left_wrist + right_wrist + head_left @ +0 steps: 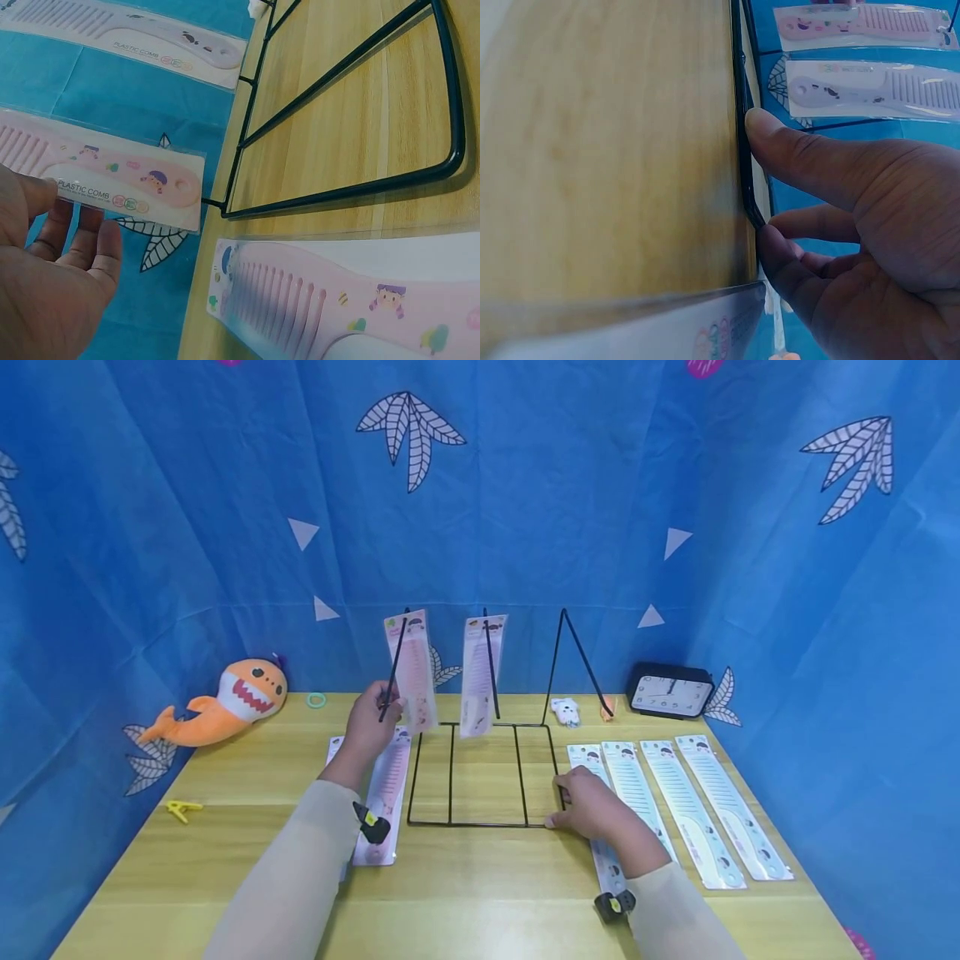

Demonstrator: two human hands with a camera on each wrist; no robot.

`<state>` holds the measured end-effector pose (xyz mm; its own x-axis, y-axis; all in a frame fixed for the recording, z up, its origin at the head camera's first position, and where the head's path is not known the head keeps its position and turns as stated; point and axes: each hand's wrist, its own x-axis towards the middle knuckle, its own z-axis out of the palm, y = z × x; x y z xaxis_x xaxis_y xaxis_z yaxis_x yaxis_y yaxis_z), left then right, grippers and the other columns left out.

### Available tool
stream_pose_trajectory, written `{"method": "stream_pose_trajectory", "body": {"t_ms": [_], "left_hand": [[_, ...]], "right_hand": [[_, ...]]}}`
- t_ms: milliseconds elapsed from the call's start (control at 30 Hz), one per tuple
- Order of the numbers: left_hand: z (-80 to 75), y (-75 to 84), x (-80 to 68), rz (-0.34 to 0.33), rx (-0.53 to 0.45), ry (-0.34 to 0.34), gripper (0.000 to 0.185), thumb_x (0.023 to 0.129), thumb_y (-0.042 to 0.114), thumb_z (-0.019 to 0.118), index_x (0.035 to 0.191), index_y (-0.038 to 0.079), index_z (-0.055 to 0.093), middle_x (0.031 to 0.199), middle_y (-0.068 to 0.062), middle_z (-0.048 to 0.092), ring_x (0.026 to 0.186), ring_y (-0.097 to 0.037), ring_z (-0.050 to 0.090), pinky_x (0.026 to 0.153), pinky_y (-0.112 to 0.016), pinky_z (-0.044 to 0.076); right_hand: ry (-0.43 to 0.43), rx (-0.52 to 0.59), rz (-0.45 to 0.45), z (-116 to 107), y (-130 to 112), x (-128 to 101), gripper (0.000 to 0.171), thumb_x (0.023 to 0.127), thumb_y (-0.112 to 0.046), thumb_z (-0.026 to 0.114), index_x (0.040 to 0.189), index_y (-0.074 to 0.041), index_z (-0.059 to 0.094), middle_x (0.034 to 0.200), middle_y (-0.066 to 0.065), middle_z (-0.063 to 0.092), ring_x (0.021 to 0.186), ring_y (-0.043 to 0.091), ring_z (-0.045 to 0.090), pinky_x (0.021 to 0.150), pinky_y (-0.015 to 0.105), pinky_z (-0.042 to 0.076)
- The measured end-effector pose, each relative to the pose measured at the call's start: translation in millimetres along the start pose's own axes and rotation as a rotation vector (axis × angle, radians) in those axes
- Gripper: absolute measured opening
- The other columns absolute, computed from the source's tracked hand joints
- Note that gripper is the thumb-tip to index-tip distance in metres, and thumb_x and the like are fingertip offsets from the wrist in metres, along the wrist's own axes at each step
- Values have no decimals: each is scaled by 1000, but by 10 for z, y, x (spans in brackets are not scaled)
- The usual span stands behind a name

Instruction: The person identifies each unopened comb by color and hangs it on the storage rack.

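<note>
Wire rack (480, 823): thin black metal rod, a flat rectangular base divided into three bays, slanted uprights rising at the back; stands mid-surface on pale wood-grain laminate (480, 893).

Pink comb pack (412, 670): long flat plastic comb in a glossy clear sleeve with a printed card header; hangs tilted on the rack's left upright; a second, paler comb pack (480, 675) hangs on the middle upright; the third upright is bare.

Left hand (372, 720): raised at the lower edge of the pink comb pack; the wrist view shows the fingers (90, 247) straight and relaxed beside the sleeve, so the grip is loose, with at most a light touch.

Right hand (592, 806): at the rack's near right corner; thumb (795, 154) and curled forefinger pinch the black rod, grip closed on the wire.

Flat stock: one pink comb pack (382, 793) lying left of the rack; four white comb packs (678, 802) in a row on the right, the nearest partly under the right wrist.

Sundries: orange plush shark (225, 700), soft; yellow clip (182, 810); green ring (317, 700); black clock (670, 692); blue leaf-print cloth backdrop (525, 510), creased.
</note>
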<state>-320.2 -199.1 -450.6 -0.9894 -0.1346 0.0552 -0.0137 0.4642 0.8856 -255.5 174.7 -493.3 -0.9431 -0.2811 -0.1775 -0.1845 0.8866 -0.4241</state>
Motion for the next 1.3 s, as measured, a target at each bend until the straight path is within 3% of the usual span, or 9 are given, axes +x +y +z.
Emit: {"method": "stream_pose_trajectory", "body": {"t_ms": [400,700,800,900,1100,1300], "left_hand": [[-48,-100,-30,-12,-46,2,47,115,28,58,153,4,46,156,-22,57,148,-41,54,126,-58,46],[-291,-242,-224,-10,-19,65,38,112,17,61,144,-1,51,142,-23,60,138,-39,58,121,-53,50],[-410,-310,-314,-31,39,49,37,112,21,59,142,-1,53,142,-22,60,137,-39,58,120,-54,50],[-524,-380,-407,-83,161,12,38,112,25,58,141,0,56,140,-22,61,132,-38,59,116,-55,53],[-725,-489,-589,-277,458,-80,57,107,29,67,146,-9,49,138,-32,58,121,-44,58,108,-61,55],[-722,-599,-816,-394,562,-146,82,102,41,73,142,-23,42,118,-32,54,104,-43,58,87,-51,57]], "right_hand": [[4,10,-13,6,4,-2,78,89,-29,93,151,5,60,143,27,61,134,41,61,120,57,51],[22,53,14,18,45,15,76,85,-29,97,147,2,64,135,20,66,126,35,65,114,56,55],[27,71,22,18,53,26,76,83,-29,98,145,1,65,132,18,67,123,32,65,114,55,55],[28,76,19,15,58,30,77,82,-30,98,145,1,66,133,18,67,124,33,65,114,56,55],[31,76,22,20,67,37,77,82,-31,98,144,0,66,132,17,68,123,32,65,114,55,55],[37,88,25,25,78,47,76,81,-30,99,144,0,67,126,13,68,115,28,66,110,53,57]]}}
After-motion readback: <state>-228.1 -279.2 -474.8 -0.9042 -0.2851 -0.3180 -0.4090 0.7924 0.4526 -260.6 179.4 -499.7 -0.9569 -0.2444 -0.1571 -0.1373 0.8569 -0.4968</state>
